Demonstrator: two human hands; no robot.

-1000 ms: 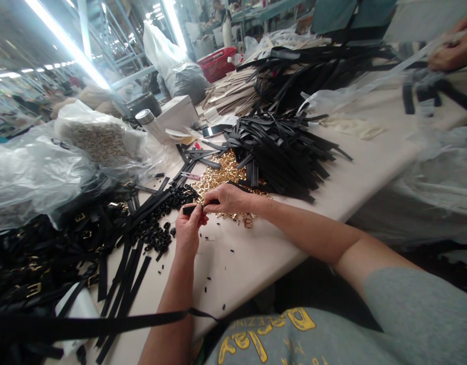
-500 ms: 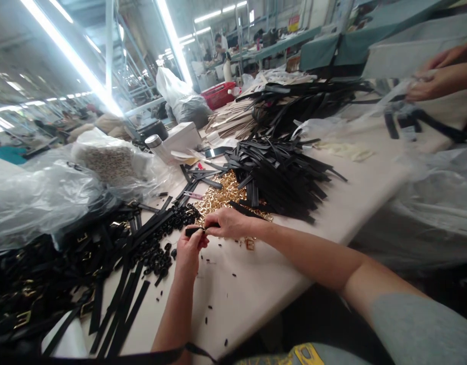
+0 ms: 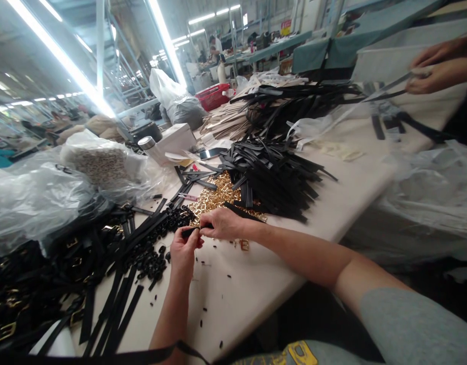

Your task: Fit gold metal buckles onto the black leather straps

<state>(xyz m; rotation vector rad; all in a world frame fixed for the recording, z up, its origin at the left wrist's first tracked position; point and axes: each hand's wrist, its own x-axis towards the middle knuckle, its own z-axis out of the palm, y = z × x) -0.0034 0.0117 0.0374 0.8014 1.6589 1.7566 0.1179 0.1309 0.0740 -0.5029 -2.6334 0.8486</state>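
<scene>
The left hand [image 3: 183, 249] and right hand [image 3: 222, 223] are both closed, pinching a black strap [image 3: 189, 232] between them; it is held above the bench [image 3: 256, 289], near gold buckles [image 3: 217, 191]; black loops [image 3: 151, 262] lie beside the left hand.

long tube lights [image 3: 61, 57] glow overhead
</scene>
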